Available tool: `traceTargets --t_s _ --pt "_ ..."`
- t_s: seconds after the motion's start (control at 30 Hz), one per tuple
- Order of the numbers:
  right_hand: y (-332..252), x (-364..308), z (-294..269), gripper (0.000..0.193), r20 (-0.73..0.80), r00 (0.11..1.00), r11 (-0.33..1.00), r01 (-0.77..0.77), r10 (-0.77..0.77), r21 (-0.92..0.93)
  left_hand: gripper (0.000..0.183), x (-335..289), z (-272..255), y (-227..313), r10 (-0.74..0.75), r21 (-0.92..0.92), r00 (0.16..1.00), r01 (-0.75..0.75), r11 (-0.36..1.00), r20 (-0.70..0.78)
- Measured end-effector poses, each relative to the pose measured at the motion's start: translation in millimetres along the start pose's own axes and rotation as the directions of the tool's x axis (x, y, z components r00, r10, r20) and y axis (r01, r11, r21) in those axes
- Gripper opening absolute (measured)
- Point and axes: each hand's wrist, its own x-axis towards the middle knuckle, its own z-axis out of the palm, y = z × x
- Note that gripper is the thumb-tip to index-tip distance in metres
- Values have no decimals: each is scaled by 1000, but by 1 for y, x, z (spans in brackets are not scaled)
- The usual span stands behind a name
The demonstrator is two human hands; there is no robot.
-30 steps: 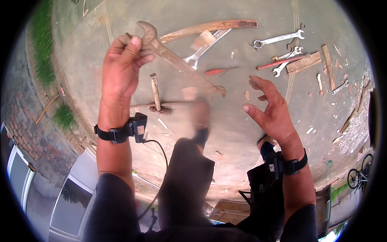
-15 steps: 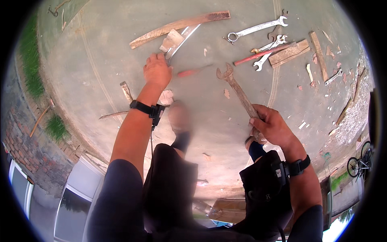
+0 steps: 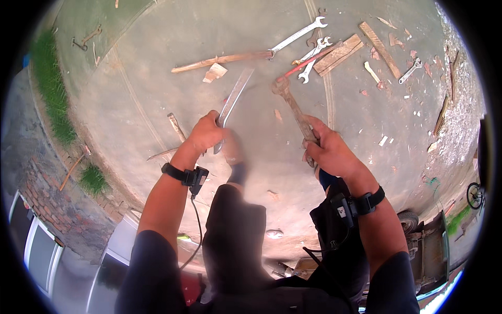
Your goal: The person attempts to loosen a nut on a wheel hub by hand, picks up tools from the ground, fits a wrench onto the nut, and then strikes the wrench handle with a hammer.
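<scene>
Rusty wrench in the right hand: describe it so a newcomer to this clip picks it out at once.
Over the grey concrete ground, find the person's right hand, just right of centre. The long rusty wrench extends from it toward the upper left. Its brown, rusted surface sets it apart from the silver wrench in the left hand.

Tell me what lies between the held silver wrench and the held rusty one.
In the head view, concrete floor with a small tan scrap, nearer the rusty wrench than the held silver wrench.
</scene>
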Motion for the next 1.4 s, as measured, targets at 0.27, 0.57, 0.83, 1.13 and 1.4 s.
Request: traceTargets --t_s 0.27,0.57,0.83,1.13,1.4 --pt "-4 -152 29 52 27 985 985 171 -171 11 44 -231 28 130 278 -2 940 -283 959 199" --pt "-24 -369 45 29 -255 924 907 347 -286 238 44 -420 74 224 613 54 750 -643 764 248" --pt "1 -534 85 35 -572 557 799 416 -602 -435 38 -492 95 297 531 -422 598 -328 845 600" --pt "127 -619 164 29 -830 246 770 564 -501 -298 13 -580 232 326 353 -149 436 -436 888 828" --pt "251 -737 172 31 -968 46 754 637 -247 -162 15 -660 424 372 383 -80 429 -574 815 818"
